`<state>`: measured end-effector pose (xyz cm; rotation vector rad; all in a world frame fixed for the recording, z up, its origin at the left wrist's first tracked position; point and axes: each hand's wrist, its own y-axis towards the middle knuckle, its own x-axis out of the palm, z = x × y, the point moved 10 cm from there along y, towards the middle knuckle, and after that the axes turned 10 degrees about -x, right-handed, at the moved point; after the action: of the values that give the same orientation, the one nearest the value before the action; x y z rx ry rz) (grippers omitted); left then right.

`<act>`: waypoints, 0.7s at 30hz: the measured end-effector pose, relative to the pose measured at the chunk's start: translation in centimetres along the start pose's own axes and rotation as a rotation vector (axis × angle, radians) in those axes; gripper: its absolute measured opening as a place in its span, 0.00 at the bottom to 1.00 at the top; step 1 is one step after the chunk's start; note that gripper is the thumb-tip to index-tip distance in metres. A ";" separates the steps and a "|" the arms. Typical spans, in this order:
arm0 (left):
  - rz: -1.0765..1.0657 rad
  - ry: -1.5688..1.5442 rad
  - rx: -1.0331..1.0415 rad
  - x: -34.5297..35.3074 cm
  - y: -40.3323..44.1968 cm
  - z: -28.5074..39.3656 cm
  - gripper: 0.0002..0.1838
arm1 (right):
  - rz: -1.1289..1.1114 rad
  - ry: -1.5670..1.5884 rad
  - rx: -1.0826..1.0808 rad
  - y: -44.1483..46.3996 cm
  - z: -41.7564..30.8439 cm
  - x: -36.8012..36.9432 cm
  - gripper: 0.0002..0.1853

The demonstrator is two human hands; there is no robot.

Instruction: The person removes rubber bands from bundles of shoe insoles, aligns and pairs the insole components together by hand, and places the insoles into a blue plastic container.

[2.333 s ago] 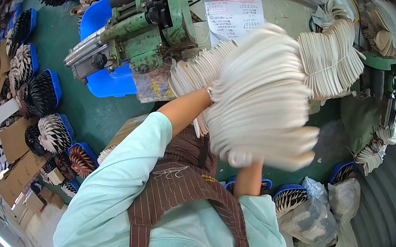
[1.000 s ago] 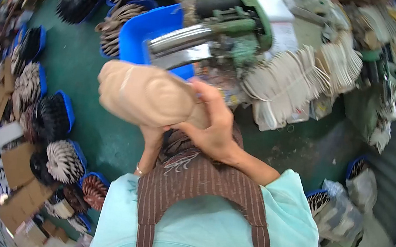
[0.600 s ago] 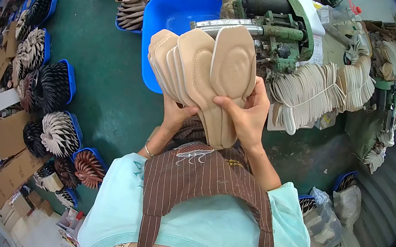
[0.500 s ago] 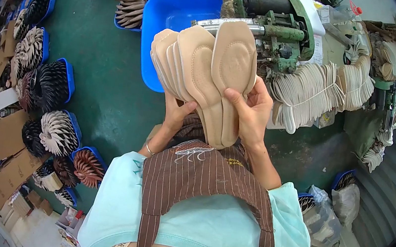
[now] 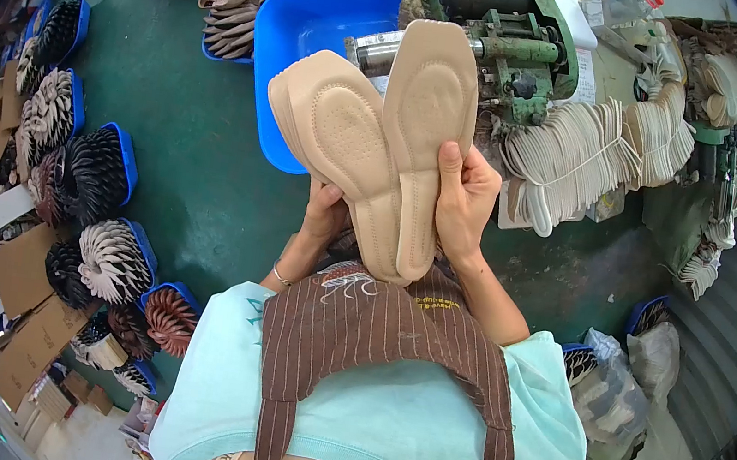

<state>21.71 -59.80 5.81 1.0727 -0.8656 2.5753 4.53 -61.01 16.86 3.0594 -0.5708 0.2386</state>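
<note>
My left hand is closed round a stack of beige insoles, their wide ends up and fanned slightly to the left. Stitching and tiny perforations show on the front one. My right hand grips further beige insoles, its thumb lying on the face of the front piece. Both groups overlap at their narrow lower ends, close to my striped brown apron. How many pieces each hand holds is hidden.
Beyond the insoles are a blue tub and a green machine with a metal roller. Tied bundles of pale insoles lie at right. Blue bins of dark, white and reddish-brown pieces line the left floor.
The left-hand stack has drawn together and leans further left, its fanned edges now mostly covered. A gap has opened between the upper ends of the two groups.
</note>
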 end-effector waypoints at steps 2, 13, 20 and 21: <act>-0.050 -0.062 -0.039 0.3 0.1 -0.8 0.47 | -0.008 -0.007 0.000 0.3 0.0 0.0 0.18; 0.139 -0.076 0.055 -3.6 -0.5 1.9 0.40 | -0.025 -0.218 -0.088 0.4 3.4 -2.7 0.20; 0.242 -0.063 0.196 -6.4 -2.7 6.9 0.38 | -0.055 -0.656 -0.012 5.1 15.5 -5.2 0.25; 0.254 -0.052 0.197 -6.7 -3.0 7.0 0.37 | -0.037 -0.620 -0.034 6.6 14.9 -4.6 0.27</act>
<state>31.75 -61.38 6.30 1.1536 -0.8206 2.9066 0.08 -66.24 1.39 3.0702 -0.5147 -0.7339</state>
